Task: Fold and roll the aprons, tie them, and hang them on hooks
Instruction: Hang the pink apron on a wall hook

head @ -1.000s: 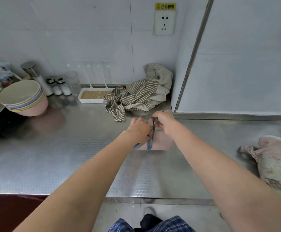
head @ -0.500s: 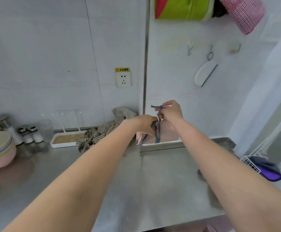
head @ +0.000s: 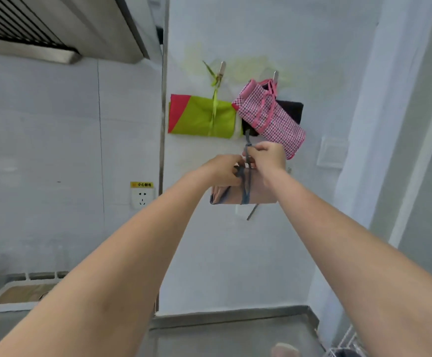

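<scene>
- We hold a rolled pink apron (head: 258,193) up against the white wall, below the two metal hooks (head: 222,66); it forms a short, soft, flattened cylinder of smooth cloth, its left end showing layered folds.
- A thin grey-blue strap (head: 246,186) wraps around the middle of the roll and rises above it in a narrow loop.
- Our left hand (head: 225,170) curls its fingers over the top left of the roll, gripping cloth and strap together.
- Our right hand (head: 269,157) pinches the strap loop just above the roll, fingers bent tightly on it.
- Above the roll, a lime-green and red folded apron (head: 202,117) hangs flat from the left hook by a green ribbon.
- Right of it, a pink checked rolled apron (head: 271,117) hangs tilted from the right hook, a dark cloth (head: 291,109) behind it.
- Left of the roll, a white wall socket (head: 142,198) sits under a yellow label.
- Far below lies a dull steel counter (head: 233,336).
</scene>
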Tool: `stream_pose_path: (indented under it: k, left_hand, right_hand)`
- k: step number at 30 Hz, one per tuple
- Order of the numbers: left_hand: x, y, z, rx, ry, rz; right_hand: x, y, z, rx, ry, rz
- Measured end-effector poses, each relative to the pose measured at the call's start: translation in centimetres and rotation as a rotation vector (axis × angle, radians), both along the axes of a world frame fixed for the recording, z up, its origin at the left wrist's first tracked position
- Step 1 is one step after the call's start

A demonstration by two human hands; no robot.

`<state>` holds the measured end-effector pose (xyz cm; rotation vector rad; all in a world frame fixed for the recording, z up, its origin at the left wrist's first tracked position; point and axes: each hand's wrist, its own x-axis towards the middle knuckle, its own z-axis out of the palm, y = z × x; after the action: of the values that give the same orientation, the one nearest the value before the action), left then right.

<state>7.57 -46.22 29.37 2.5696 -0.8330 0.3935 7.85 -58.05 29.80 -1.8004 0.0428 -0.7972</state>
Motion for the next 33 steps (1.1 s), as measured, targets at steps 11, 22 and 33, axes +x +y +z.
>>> stream_pose_path:
  k: [11, 22, 33]
  left_hand:
    - [1.3, 0.7, 10.6, -0.238, -0.064, -0.086]
    - [5.1, 4.8, 13.1, -0.775, 0.009, -0.141]
    - [8.3, 7.8, 14.2, -0.991, -0.078, -0.019]
  right_hand:
    - [0.4, -0.1, 10.8, -0.08, -0.225, -0.068]
    - [3.4, 1.5, 16.7, -0.235, -0.239, -0.068]
    - [8.5, 5.9, 21.5, -0.259, -0.047, 0.008]
